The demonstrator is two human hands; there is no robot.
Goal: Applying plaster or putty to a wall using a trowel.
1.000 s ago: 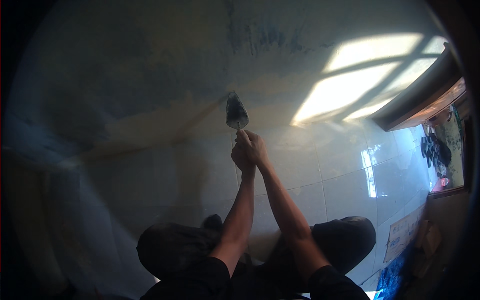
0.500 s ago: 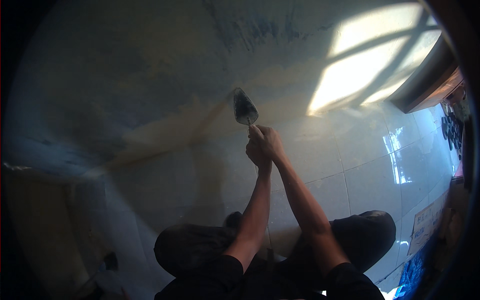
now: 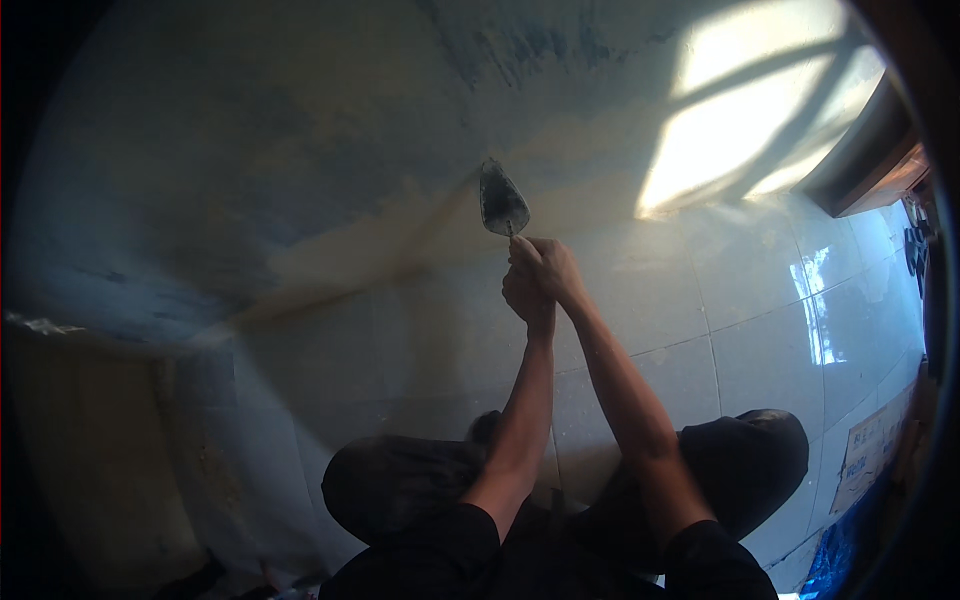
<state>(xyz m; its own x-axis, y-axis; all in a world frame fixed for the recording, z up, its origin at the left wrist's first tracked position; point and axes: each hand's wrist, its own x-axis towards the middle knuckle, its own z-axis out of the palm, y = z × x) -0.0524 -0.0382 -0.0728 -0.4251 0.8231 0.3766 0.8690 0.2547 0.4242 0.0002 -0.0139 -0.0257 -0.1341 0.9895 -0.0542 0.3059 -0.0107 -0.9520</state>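
Observation:
A small pointed trowel [image 3: 504, 203] with a grey, plaster-smeared blade points away from me, its tip at the lower part of a patchy wall [image 3: 360, 130]. My left hand [image 3: 526, 292] is closed around its handle. My right hand [image 3: 557, 268] is closed there too, overlapping the left from the right side. Most of the handle is hidden by the fingers. Both forearms reach forward between my bent knees. Bluish-grey and tan smears mark the wall around the blade, and the trowel's shadow falls to its left.
Large pale floor tiles [image 3: 640, 300] run along the wall's base. Bright window light [image 3: 730, 120] falls on the wall at right, beside a brown wooden frame [image 3: 880, 180]. Cardboard [image 3: 872, 455] and blue plastic sheeting [image 3: 828, 560] lie at lower right. The left side is dim.
The whole view has shifted slightly, so the wall and floor sit a little further right and higher. My hands keep the same grip on the trowel, which has hardly moved against the wall.

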